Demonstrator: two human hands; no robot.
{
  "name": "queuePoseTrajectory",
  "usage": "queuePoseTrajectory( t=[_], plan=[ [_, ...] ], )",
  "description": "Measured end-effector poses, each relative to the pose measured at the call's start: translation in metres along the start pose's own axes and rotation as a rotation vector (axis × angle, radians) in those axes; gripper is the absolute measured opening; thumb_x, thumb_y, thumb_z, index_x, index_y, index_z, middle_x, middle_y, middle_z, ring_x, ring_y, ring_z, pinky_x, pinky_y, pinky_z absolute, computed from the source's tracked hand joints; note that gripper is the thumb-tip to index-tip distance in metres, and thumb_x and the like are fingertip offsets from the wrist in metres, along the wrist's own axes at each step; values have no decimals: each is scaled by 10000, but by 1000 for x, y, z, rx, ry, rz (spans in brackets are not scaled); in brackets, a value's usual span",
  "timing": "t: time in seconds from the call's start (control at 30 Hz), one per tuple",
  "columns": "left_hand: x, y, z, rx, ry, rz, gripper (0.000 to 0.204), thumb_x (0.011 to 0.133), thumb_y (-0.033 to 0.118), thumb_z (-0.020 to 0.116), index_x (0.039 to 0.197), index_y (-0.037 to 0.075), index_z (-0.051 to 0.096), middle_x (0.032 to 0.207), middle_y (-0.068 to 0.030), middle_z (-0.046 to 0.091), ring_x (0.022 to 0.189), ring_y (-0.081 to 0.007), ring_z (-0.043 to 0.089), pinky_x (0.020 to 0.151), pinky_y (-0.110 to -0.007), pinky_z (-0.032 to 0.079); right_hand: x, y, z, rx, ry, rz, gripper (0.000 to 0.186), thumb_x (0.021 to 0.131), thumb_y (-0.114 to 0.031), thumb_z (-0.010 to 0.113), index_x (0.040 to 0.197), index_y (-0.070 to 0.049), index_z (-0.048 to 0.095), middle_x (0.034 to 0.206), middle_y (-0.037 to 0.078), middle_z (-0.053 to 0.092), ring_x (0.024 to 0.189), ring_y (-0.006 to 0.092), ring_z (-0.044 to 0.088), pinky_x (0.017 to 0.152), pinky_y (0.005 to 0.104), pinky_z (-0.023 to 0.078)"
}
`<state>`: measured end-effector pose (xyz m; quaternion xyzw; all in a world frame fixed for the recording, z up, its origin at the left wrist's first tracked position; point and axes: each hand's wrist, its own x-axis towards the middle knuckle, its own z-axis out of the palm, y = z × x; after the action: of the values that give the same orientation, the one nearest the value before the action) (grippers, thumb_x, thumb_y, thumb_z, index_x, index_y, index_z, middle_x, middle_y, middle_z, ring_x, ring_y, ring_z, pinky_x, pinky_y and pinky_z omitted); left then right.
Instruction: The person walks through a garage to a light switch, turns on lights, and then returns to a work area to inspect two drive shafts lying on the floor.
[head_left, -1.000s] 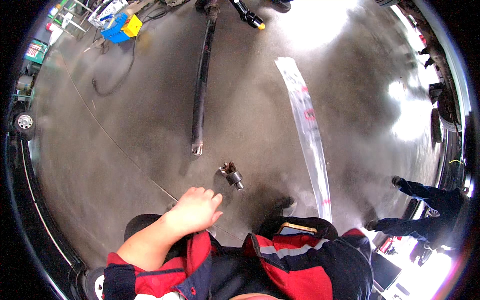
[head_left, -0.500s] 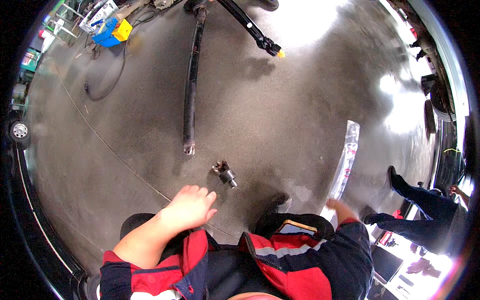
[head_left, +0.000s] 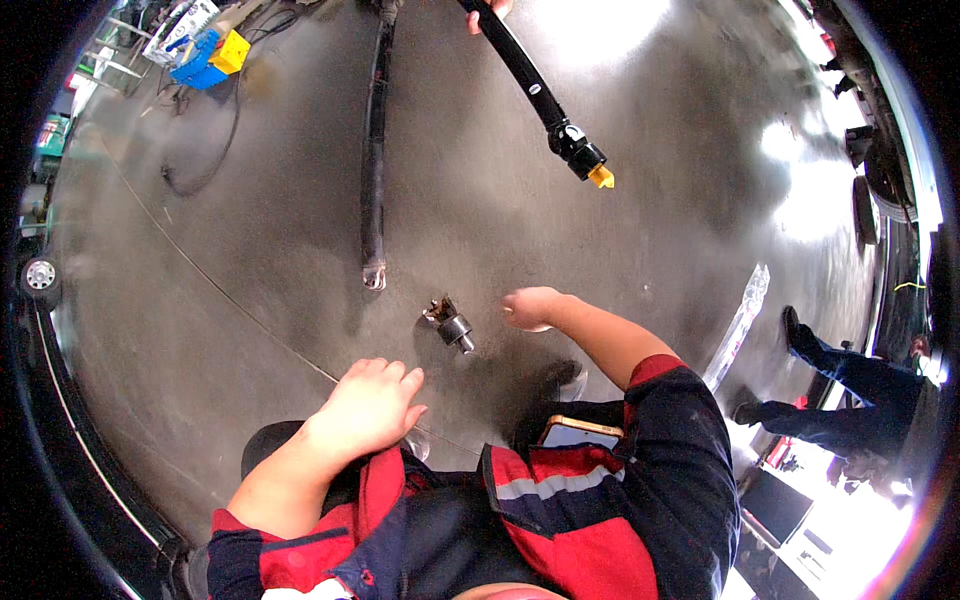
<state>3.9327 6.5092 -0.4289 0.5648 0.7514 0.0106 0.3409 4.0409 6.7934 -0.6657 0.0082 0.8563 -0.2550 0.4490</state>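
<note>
My left hand (head_left: 375, 400) hangs over my left knee, empty, fingers apart and loosely bent. My right hand (head_left: 530, 308) reaches over the floor, empty and open with fingers slightly bent, just right of a dark metal joint piece (head_left: 450, 325) lying there. An old black shaft (head_left: 374, 180) lies lengthwise beyond the piece, a metal fork at its near end. A glossy black shaft (head_left: 515, 65) with a yellow end cap (head_left: 601, 176) slants at upper right, gripped by another person's hand (head_left: 475, 20). A phone (head_left: 580, 434) rests by my right thigh.
Another person's dark-trousered legs (head_left: 850, 415) are at right beside a crumpled plastic sleeve (head_left: 738, 322). A blue-and-yellow box (head_left: 200, 62) with hoses sits at upper left. Dark vehicle sides with wheels (head_left: 40, 275) line both edges of the concrete floor (head_left: 230, 230).
My right arm has come forward and left toward the joint piece. The plastic sleeve has shifted right and lies away from me. The glossy shaft has moved toward me and right.
</note>
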Motion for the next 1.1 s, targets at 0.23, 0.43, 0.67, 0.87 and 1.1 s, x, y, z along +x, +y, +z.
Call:
queuePoseTrajectory(
  t=[0.23,0.43,0.67,0.87,1.1],
  plan=[
    [5,-6,6,-28,-25,15,404,825,311,631,1114,34,575,969,-131,615,954,-315,585,856,-426,461,-36,136,-46,816,574,685,754,814,-392,658,1364,32,364,1239,222,559,1099,312,578,852,411,488],
    [12,-9,7,-11,-38,22,398,821,308,637,1103,34,577,979,-134,613,953,-315,584,853,-426,460,-18,132,-126,872,1266,287,562,820,-207,625,1298,1,415,1121,123,601,984,203,597,805,313,475],
    [3,-8,8,-39,-36,-25,405,809,304,648,1098,29,578,964,-138,614,946,-319,586,844,-430,463,-32,86,-151,889,1197,72,346,865,-222,602,1126,-3,541,854,66,640,788,147,609,746,285,474],
    [3,-8,10,-29,-25,-14,412,803,302,652,1099,26,578,948,-137,616,932,-318,591,836,-429,467,-32,72,-156,857,890,162,308,956,-269,531,1034,25,581,836,75,641,743,151,613,705,294,492],
    [11,-5,14,1,-46,22,411,801,305,650,1093,24,578,933,-135,611,922,-317,593,829,-426,469,34,46,-117,211,591,301,617,869,-473,603,1168,60,522,1068,264,621,1022,380,604,863,440,487]
  ],
)
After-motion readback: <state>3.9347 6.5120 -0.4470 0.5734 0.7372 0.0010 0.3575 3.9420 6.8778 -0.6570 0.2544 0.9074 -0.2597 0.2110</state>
